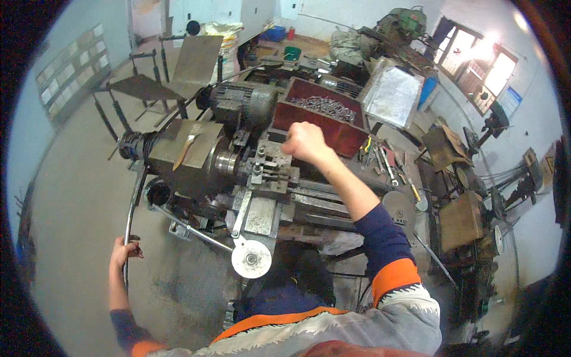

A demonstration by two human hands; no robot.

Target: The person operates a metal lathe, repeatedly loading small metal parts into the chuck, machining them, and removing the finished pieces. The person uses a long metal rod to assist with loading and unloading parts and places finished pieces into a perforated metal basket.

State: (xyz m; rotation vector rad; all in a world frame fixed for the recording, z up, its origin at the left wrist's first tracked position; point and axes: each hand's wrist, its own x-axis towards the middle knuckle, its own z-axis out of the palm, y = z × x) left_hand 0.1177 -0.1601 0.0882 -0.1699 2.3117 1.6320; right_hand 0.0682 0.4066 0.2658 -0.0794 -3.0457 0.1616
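My left hand (123, 251) is wrapped round a long metal lever (136, 199) that runs down along the left end of a lathe. Over the lathe's tool post (270, 169), my right hand (306, 141) is closed in a fist or pinch, and whatever it may hold is hidden. Just beyond that hand stands a dark red tray (297, 122) heaped with small metal parts (326, 109). The chuck or spindle nose (227, 163) faces the tool post. Nearest my body is a white round handwheel (251, 259) on the cross slide.
A paintbrush (187, 149) lies on the headstock cover (163, 160), in front of an electric motor (244, 101). Wrenches (389, 169) and other hand tools lie right of the tray. Metal chairs (146, 89) stand at the far left; more machines (461, 220) line the right wall.
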